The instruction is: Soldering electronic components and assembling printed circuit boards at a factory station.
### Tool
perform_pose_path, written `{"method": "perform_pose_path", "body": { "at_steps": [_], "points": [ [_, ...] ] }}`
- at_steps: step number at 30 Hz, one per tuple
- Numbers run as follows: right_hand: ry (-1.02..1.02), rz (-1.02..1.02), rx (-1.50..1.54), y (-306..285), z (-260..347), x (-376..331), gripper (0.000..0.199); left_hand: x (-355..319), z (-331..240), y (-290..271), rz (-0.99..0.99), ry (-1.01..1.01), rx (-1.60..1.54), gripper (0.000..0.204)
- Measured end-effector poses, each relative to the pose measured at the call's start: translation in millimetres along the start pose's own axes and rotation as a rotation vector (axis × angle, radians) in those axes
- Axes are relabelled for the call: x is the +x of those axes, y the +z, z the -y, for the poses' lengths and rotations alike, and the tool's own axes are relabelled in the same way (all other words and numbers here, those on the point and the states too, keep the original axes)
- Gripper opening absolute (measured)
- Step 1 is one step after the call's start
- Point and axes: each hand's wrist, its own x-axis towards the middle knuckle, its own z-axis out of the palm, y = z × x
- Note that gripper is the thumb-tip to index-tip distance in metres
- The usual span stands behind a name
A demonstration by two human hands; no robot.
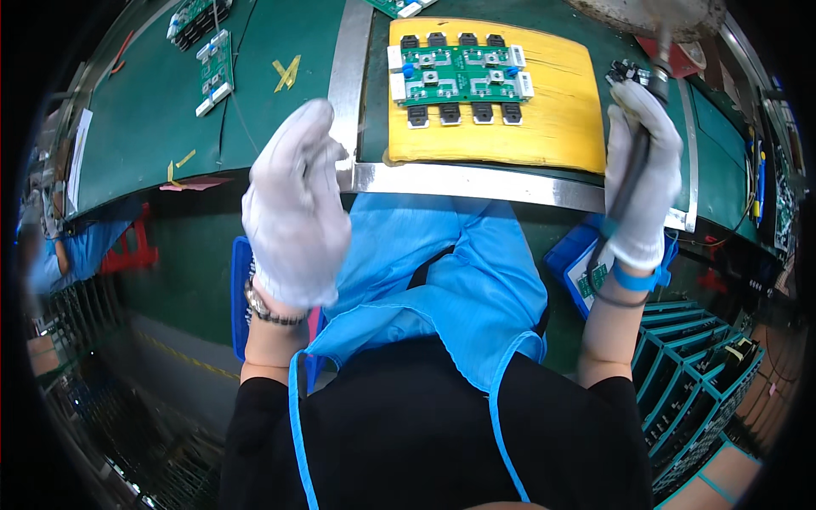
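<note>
A green circuit board with black parts along its top and bottom edges lies on a yellow mat on the green bench. My right hand, in a white glove, grips a dark, pen-shaped power screwdriver held upright to the right of the mat. My left hand, also gloved, hovers above the bench's front edge to the left of the mat, fingers curled loosely together and nothing seen in them.
A metal strip edges the bench front and another runs beside the mat. More green boards lie at far left. A blue bin and teal racks sit at lower right. Another person's blue sleeve is at left.
</note>
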Motion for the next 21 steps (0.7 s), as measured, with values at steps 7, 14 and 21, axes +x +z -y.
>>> {"method": "perform_pose_path", "body": {
  "at_steps": [7,14,21],
  "points": [
    [0.194,0.261,0.646,-6,90,-15,0.059,-33,-47,0,0.399,-0.461,-0.587,0.022],
    [0.13,0.396,0.62,0,113,-26,0.044,-52,-54,-1,0.414,-0.365,-0.515,0.021],
    [0.312,-0.023,0.635,3,110,-32,0.027,-7,-35,3,0.406,0.293,-0.04,0.038]
  ]
}}
